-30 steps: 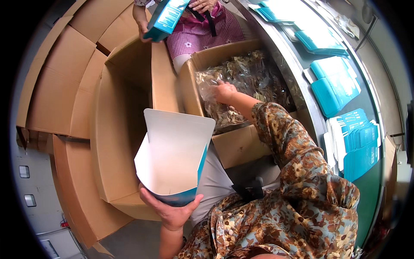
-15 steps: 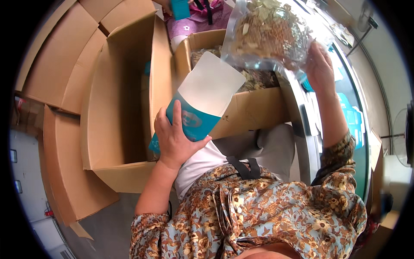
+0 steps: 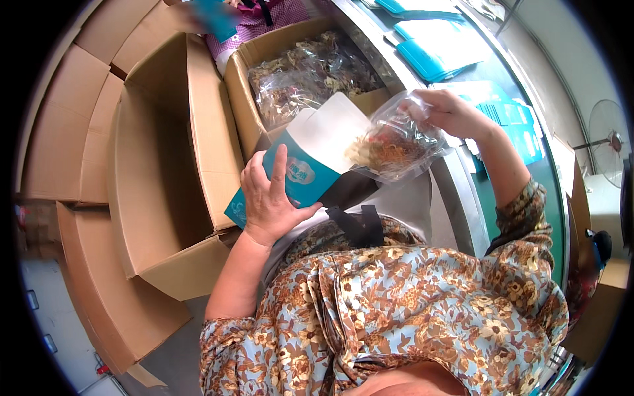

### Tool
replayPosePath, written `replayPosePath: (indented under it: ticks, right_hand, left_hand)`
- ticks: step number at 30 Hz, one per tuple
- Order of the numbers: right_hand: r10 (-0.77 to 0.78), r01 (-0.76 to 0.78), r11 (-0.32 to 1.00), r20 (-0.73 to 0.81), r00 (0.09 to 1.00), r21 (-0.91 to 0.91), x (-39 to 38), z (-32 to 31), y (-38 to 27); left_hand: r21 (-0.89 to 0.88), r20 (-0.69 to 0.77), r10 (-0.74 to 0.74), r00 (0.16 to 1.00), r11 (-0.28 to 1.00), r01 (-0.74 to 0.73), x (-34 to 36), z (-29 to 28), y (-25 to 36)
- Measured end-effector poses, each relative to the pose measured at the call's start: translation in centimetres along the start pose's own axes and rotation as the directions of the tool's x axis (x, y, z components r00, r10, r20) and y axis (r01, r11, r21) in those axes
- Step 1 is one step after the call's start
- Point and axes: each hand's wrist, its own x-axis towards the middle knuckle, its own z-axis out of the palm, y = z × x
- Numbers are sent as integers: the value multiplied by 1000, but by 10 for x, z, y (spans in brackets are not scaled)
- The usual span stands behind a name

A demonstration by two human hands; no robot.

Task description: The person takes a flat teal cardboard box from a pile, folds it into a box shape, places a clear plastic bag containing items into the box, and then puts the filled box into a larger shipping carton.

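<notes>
Carton [image 3: 310, 179], unclosed, is clasped in the left grip [image 3: 265, 201]; the right grip [image 3: 456, 113] pinches a clear bag [image 3: 391, 149], not yet fully inside.

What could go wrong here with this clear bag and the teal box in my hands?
The clear bag could slip, as your right hand has it by one end only. It might also snag on the rim of the teal box, since its lower end is right at the open mouth. And the box, tilted with only your left hand on it, may shift if the bag presses against it.
</notes>
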Motion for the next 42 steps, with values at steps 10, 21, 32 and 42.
replayPosePath:
  ticks: [10, 21, 32, 42]
  right_hand:
    - [-295, 268, 922, -59, 954, -280, 26, -19, -6]
    - [323, -208, 906, -286, 902, 369, 42, 26, 2]
    - [-218, 222, 975, -225, 950, -8, 9, 78, 26]
    - [-97, 35, 982, 333, 938, 186, 66, 65, 20]
  left_hand:
    - [-21, 50, 208, 977, 978, -207, 0, 3, 11]
    - [-128, 54, 191, 980, 975, -183, 8, 8, 13]
    - [-55, 86, 110, 990, 993, -105, 7, 22, 2]
    - [-64, 81, 182, 980, 982, -177, 10, 32, -11]
